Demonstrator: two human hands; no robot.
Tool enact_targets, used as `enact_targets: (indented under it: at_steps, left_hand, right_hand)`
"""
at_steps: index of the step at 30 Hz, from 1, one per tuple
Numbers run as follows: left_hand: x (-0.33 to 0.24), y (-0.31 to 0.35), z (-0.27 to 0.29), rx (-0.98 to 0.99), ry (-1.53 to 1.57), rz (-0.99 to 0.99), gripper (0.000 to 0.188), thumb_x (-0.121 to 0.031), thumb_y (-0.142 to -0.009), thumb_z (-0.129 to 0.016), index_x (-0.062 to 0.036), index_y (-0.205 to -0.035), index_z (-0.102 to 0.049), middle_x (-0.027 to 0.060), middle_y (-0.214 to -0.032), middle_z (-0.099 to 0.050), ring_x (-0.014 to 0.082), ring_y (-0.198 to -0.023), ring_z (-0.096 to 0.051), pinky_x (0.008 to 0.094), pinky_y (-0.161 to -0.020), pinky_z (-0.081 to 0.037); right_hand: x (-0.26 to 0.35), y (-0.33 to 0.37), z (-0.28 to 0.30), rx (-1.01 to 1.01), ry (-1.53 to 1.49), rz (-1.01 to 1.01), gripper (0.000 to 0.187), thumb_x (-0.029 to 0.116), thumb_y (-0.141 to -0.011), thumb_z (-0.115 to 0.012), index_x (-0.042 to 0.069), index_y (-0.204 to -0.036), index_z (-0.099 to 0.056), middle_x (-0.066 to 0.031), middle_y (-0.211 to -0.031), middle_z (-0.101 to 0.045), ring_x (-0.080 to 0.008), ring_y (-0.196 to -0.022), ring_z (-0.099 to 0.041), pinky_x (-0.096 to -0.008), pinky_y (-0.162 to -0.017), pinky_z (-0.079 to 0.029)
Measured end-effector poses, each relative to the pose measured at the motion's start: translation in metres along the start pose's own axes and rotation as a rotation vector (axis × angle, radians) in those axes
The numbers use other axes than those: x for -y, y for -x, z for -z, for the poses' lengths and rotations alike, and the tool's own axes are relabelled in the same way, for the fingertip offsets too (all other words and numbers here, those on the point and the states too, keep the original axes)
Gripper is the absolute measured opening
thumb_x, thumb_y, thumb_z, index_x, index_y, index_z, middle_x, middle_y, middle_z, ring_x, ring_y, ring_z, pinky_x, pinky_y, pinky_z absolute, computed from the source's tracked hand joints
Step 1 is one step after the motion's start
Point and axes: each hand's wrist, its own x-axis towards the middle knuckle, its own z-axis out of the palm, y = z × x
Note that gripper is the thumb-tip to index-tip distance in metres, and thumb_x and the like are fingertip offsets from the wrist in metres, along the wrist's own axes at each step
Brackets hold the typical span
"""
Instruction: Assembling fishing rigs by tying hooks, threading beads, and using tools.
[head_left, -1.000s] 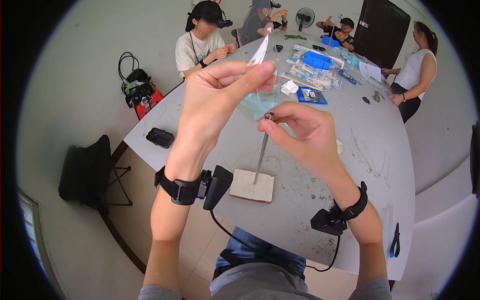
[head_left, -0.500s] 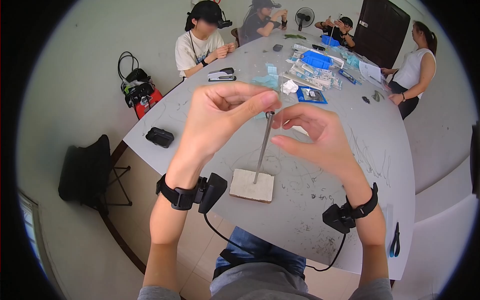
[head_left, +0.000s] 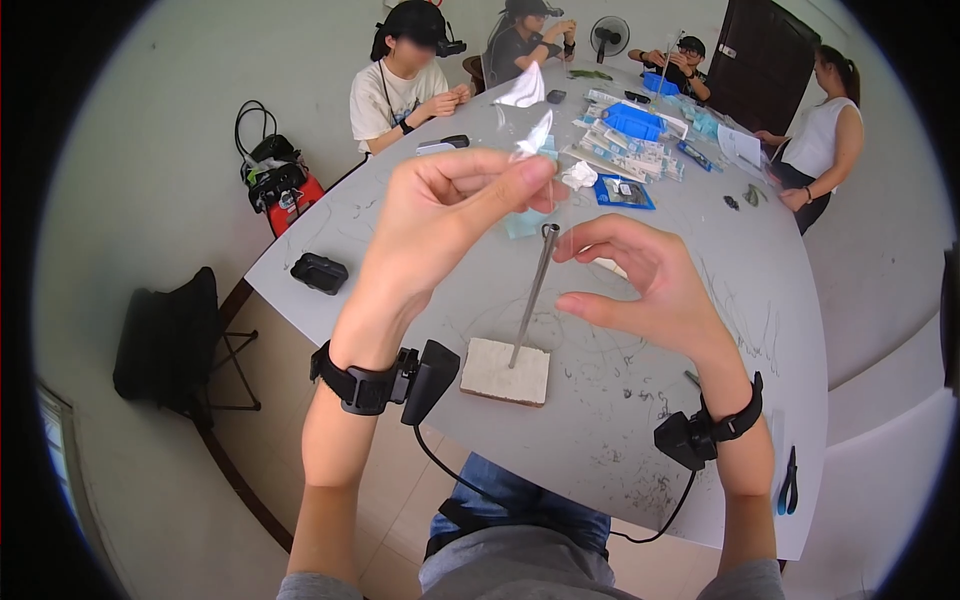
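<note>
My left hand (head_left: 460,205) pinches a clear plastic film (head_left: 537,135) between thumb and fingers, just above a thin metal rod (head_left: 535,290). Bright white glints show on the film, and its full outline is hard to make out. The rod leans slightly right, has a small loop at its top and stands in a white rectangular block (head_left: 505,372) on the table. To the right of the rod's top, my right hand (head_left: 640,275) is open with curved fingers and thumb apart. Whether its fingertips touch the film's faint edge, I cannot tell.
Beyond my hands lie a crumpled white tissue (head_left: 579,175), a blue packet (head_left: 624,191), long packages and a blue tray (head_left: 633,122). A black tray (head_left: 319,272) sits left, pliers (head_left: 789,482) right. Loose dark wire bits dot the table (head_left: 600,510). Several people are around it.
My left hand has risen slightly off the rod's top, and white glints now show on the film above it. My right hand has shifted a little to the right.
</note>
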Motion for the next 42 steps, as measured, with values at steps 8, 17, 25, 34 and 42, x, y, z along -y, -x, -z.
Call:
enact_targets:
  at_steps: [8, 17, 25, 34, 42]
  left_hand:
    - [-0.01, -0.009, 0.01, -0.1, -0.017, -0.139, 0.025, -0.022, -0.093, -0.062, 0.0002, -0.101, -0.07, 0.0099, -0.093, -0.069, 0.0146, -0.087, -0.064, 0.0296, -0.086, -0.048]
    - [-0.007, 0.002, 0.016, -0.183, 0.033, -0.112, 0.027, -0.022, -0.086, -0.071, -0.0001, -0.101, -0.071, 0.0122, -0.091, -0.072, 0.0134, -0.084, -0.066, 0.0264, -0.081, -0.05]
    - [-0.005, 0.006, 0.019, -0.143, -0.048, -0.113, 0.026, -0.019, -0.094, -0.06, 0.0026, -0.107, -0.066, 0.0124, -0.094, -0.07, 0.0167, -0.089, -0.066, 0.0312, -0.086, -0.049]
    - [-0.007, 0.009, 0.014, -0.148, -0.023, -0.141, 0.025, -0.019, -0.091, -0.064, 0.0025, -0.103, -0.068, 0.013, -0.091, -0.07, 0.0167, -0.086, -0.066, 0.0306, -0.083, -0.05]
    - [-0.025, 0.016, -0.01, 0.034, -0.087, -0.167, 0.016, -0.009, -0.088, -0.066, 0.0053, -0.096, -0.069, 0.0153, -0.086, -0.07, 0.0194, -0.08, -0.068, 0.0312, -0.08, -0.053]
  right_hand:
    - [0.003, -0.006, -0.009, -0.066, -0.07, 0.08, 0.034, 0.005, -0.076, -0.076, -0.001, -0.106, -0.062, -0.0067, -0.105, -0.063, -0.0154, -0.099, -0.06, -0.0316, -0.089, -0.047]
    - [0.005, -0.021, -0.021, -0.165, -0.044, 0.212, 0.026, -0.004, -0.076, -0.071, -0.002, -0.101, -0.062, -0.0061, -0.099, -0.063, -0.0138, -0.093, -0.059, -0.0295, -0.082, -0.048]
    - [0.004, -0.023, -0.023, -0.136, -0.057, 0.201, 0.019, -0.008, -0.077, -0.068, -0.003, -0.095, -0.062, -0.0058, -0.093, -0.063, -0.0136, -0.089, -0.059, -0.0289, -0.081, -0.047]
    - [0.006, -0.022, -0.022, -0.103, -0.084, 0.188, 0.029, -0.008, -0.079, -0.066, -0.003, -0.106, -0.06, -0.0071, -0.097, -0.064, -0.0142, -0.094, -0.059, -0.029, -0.082, -0.047]
    - [0.049, -0.037, 0.006, -0.202, -0.071, 0.242, 0.041, 0.024, -0.095, -0.053, -0.008, -0.119, -0.053, -0.0162, -0.113, -0.061, -0.0261, -0.106, -0.06, -0.0333, -0.094, -0.043]
